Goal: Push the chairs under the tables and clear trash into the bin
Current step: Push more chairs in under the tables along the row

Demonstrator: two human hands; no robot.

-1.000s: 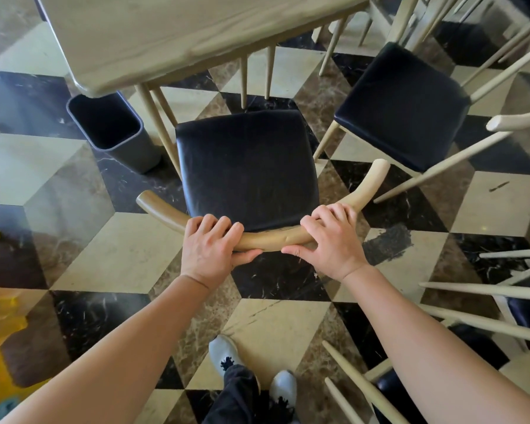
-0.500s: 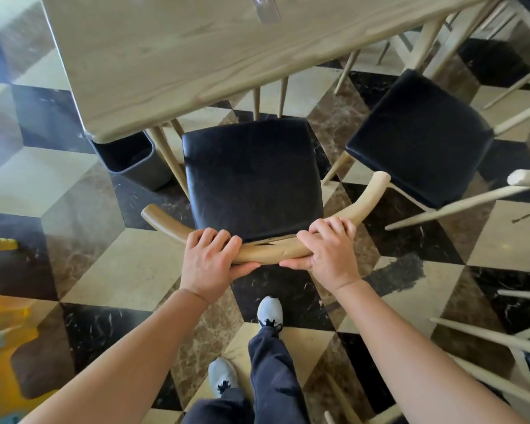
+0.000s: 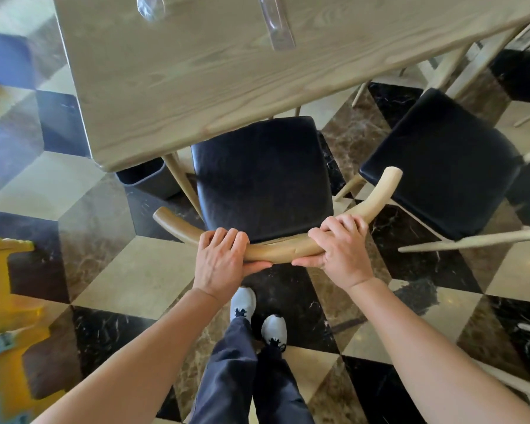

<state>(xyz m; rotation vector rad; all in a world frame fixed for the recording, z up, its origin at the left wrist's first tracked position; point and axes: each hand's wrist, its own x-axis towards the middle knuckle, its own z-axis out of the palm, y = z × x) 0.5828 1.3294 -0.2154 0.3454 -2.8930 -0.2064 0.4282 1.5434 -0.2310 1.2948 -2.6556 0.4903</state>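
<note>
A chair with a black seat (image 3: 262, 179) and a curved wooden back rail (image 3: 276, 252) stands in front of me, its front edge tucked under the pale wooden table (image 3: 214, 65). My left hand (image 3: 219, 261) and my right hand (image 3: 341, 252) both grip the back rail, a hand's width apart. Two clear plastic wrappers (image 3: 277, 24) lie on the tabletop near its far edge. A dark grey bin (image 3: 149, 179) sits on the floor below the table's near-left corner, mostly hidden by the tabletop.
A second black-seated chair (image 3: 441, 160) stands out from the table to the right, close to the rail's right end. A yellow floor sign (image 3: 10, 304) is at the left edge. Pale chair legs (image 3: 468, 243) jut in from the right. My feet are just behind the chair.
The chair has slid forward, so its seat front now lies under the table edge. I have stepped forward with it, and the bin is now largely covered by the tabletop.
</note>
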